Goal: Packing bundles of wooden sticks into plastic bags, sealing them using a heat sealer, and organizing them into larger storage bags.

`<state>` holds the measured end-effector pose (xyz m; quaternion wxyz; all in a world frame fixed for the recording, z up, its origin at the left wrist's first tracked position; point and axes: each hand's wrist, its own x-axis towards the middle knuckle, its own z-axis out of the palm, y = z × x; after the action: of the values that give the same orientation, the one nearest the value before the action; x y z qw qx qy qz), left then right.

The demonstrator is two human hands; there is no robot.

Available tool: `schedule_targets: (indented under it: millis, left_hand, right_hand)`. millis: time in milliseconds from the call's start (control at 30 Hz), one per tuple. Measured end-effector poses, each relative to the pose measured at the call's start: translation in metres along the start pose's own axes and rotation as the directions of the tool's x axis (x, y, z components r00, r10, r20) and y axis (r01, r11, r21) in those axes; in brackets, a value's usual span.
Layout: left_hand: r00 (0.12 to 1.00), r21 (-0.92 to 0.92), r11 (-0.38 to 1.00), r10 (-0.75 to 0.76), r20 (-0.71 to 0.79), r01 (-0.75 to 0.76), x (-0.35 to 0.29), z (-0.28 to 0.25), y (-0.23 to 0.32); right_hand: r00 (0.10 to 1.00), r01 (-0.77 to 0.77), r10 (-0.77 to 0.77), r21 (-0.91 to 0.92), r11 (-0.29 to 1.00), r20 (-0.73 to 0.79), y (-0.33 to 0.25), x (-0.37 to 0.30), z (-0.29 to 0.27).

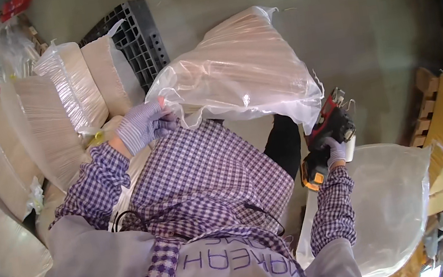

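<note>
The left fingers [149,112] are closed on a near corner of a clear plastic bag [237,55] of tan contents, which spreads ahead and rightward of them. The right fingers [335,149] are wrapped round the handle of a power tool [335,123], just beside the bag's right end. Grey floor [357,41] extends beyond both. Packed bags [45,126] crowd leftward of the left fingers, with a black pallet [144,34] ahead; a pale plastic-covered bundle [396,198] sits nearer the body than the right fingers, and a wooden pallet [423,106] farther right.
</note>
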<state>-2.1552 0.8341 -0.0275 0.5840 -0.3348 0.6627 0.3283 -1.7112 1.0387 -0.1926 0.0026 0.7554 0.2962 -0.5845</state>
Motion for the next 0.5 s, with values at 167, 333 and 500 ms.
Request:
schedule_targets:
  millis: [167,333,500]
  left_hand:
    - [0.996,0.128,0.988,0.085,0.009,-0.085,-0.012,0.002,-0.004]
    - [0.98,0.12,0.98,0.142,0.141,-0.159,-0.043,0.014,0.01]
    - [0.986,0.225,0.968,0.081,0.145,-0.113,0.001,-0.048,0.031]
  right_hand:
    - [0.999,-0.049,0.047,0.089,0.995,0.018,0.011,-0.061,0.002]
    - [0.995,-0.102,0.101,0.075,0.992,0.022,-0.007,-0.131,-0.03]
    - [0.992,0.035,-0.028,0.059,0.998,-0.124,-0.058,-0.186,-0.054]
